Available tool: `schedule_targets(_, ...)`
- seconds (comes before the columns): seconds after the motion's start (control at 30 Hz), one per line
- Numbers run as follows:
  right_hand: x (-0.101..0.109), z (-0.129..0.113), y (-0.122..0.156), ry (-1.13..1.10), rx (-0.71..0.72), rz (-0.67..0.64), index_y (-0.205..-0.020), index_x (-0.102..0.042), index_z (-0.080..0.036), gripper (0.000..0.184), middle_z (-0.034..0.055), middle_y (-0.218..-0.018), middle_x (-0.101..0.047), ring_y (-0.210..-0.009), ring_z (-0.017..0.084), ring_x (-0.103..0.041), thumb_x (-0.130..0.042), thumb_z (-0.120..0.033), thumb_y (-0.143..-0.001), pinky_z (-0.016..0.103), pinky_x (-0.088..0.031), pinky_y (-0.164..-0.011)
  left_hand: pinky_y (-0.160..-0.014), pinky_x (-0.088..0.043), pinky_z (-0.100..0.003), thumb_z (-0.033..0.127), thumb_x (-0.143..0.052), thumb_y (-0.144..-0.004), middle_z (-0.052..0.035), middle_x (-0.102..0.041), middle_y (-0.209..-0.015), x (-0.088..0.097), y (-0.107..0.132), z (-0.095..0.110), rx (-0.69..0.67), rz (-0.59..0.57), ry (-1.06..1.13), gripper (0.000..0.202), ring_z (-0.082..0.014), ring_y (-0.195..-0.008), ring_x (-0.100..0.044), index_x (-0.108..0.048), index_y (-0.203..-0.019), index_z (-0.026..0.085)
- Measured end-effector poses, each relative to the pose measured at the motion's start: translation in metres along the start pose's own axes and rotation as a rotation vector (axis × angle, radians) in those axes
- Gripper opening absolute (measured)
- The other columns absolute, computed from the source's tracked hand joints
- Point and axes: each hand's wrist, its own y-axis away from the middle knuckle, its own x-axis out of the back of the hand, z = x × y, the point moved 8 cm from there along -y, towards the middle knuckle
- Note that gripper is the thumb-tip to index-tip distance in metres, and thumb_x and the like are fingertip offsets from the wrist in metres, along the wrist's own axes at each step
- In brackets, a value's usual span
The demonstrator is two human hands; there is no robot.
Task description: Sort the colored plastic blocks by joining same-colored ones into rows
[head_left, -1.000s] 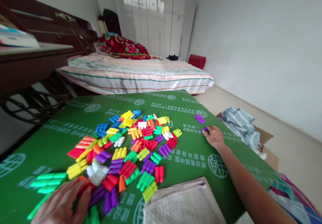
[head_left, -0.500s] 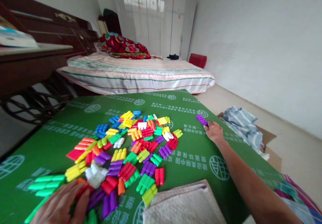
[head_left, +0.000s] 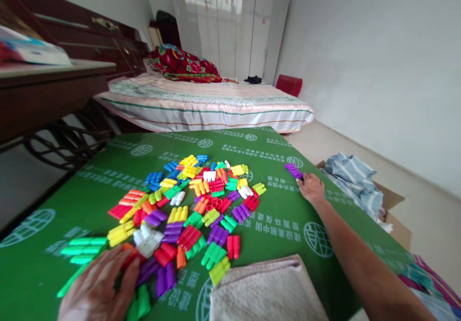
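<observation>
A pile of plastic building pieces in many colours lies spread over the middle of a green table cover. My right hand reaches far to the right of the pile, its fingertips pinched on a purple piece set apart near the table's right edge. My left hand lies flat at the near left, fingers spread over orange, green and purple pieces at the pile's near edge.
A beige folded towel lies at the near edge of the table. A cardboard box with blue striped cloth sits on the floor to the right. A bed stands behind the table, dark wooden furniture at the left.
My right hand has slid forward with a purple piece to the purple piece lying farther out. The left hand has stayed on the pieces at the near left.
</observation>
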Motion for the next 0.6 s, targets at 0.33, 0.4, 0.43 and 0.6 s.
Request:
schedule_targets(0.33, 0.021, -0.038, 0.037, -0.109, 0.196, 0.228, -0.122, -0.064, -0.011, 0.039, 0.0177, -0.111, -0.067, -0.102, 0.029, -0.061, -0.047, -0.033, -0.094, 0.04, -0.048, -0.085, -0.09, -0.054, -0.046, 0.045, -0.04, -0.091, -0.0109, -0.071, -0.106, 0.016, -0.002, 0.03, -0.071, -0.015, -0.13, 0.038, -0.0284, -0.104, -0.064, -0.064, -0.102, 0.017)
schedule_targets(0.4, 0.031, -0.086, 0.065, -0.23, 0.433, 0.243, -0.113, -0.069, -0.014, 0.032, 0.0133, -0.107, -0.069, -0.096, 0.024, -0.063, -0.049, -0.03, -0.094, 0.034, -0.049, -0.081, -0.091, -0.054, -0.047, 0.044, -0.041, -0.091, -0.0114, -0.07, -0.107, 0.015, 0.0, 0.03, -0.065, -0.016, -0.129, 0.037, -0.0289, -0.104, -0.064, -0.064, -0.103, 0.016)
schedule_targets(0.43, 0.038, -0.114, 0.082, -0.283, 0.564, 0.236, -0.108, -0.071, -0.017, 0.029, 0.0106, -0.104, -0.07, -0.093, 0.022, -0.063, -0.049, -0.029, -0.094, 0.032, -0.049, -0.079, -0.091, -0.054, -0.047, 0.043, -0.042, -0.092, -0.0113, -0.07, -0.107, 0.015, 0.001, 0.03, -0.066, -0.011, -0.129, 0.037, -0.0289, -0.104, -0.064, -0.064, -0.103, 0.016)
schedule_targets(0.6, 0.064, -0.248, 0.156, -0.247, 1.006, 0.067, -0.088, -0.072, -0.02, 0.027, 0.0044, -0.086, -0.069, -0.084, 0.016, -0.062, -0.046, -0.023, -0.097, 0.026, -0.046, -0.076, -0.091, -0.054, -0.045, 0.041, -0.044, -0.091, -0.0102, -0.07, -0.108, 0.015, 0.003, 0.029, -0.068, 0.012, -0.129, 0.033, -0.0272, -0.104, -0.064, -0.064, -0.103, 0.017)
